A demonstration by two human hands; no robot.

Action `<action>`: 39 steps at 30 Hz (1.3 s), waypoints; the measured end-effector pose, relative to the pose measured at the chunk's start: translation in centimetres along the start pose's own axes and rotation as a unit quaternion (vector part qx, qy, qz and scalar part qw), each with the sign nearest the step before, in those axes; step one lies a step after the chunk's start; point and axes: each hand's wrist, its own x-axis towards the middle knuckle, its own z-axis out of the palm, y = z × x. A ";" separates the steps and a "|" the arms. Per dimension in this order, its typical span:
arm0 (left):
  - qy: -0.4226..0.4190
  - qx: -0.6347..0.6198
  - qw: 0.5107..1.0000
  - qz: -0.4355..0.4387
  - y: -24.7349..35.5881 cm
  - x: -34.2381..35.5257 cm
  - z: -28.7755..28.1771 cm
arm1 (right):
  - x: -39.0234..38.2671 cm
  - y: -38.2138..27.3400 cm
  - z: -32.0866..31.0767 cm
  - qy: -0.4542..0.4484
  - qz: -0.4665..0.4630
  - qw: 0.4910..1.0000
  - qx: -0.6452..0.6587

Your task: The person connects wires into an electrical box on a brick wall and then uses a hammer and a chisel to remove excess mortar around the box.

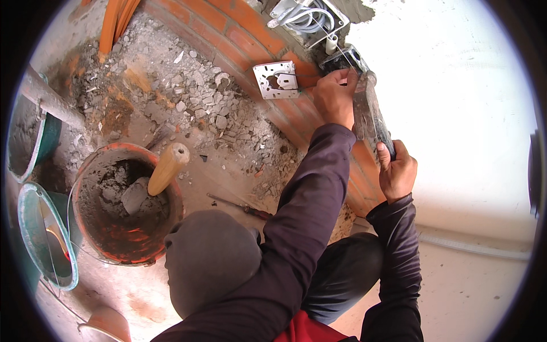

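My left hand [336, 97] is closed at the lower edge of a dark electrical box [342, 57] in the brick wall, a thin line by its fingertips; what it holds I cannot make out. My right hand [397, 171] grips the dark handle of a long, mortar-smeared grey tool [369, 108], whose upper end is beside my left fingers. To their left a white perforated plate [270, 73] rests against the orange bricks [245, 43]. Above, coiled grey cables [307, 20] sit in an open white box.
An orange mortar bucket [114, 233] holds a wooden-handled trowel [168, 168]. Teal buckets [40, 268] and a pale bucket [99, 325] stand left. Rubble [188, 97], a screwdriver [239, 206] and orange tubes [111, 23] lie around. A white wall [461, 114] rises right; my knee [347, 268] is below.
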 end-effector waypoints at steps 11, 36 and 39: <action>-0.014 0.015 0.999 -0.029 1.6 0.6 -0.8 | 0.3 -0.3 0.5 0.005 -0.011 0.999 0.031; -0.052 -0.168 0.966 -0.189 2.8 1.2 -0.1 | 0.4 -0.7 0.3 -0.001 0.022 0.999 0.024; -0.043 -0.218 0.950 -0.221 3.3 0.6 -0.3 | 0.5 -0.7 0.1 -0.003 0.040 0.998 0.041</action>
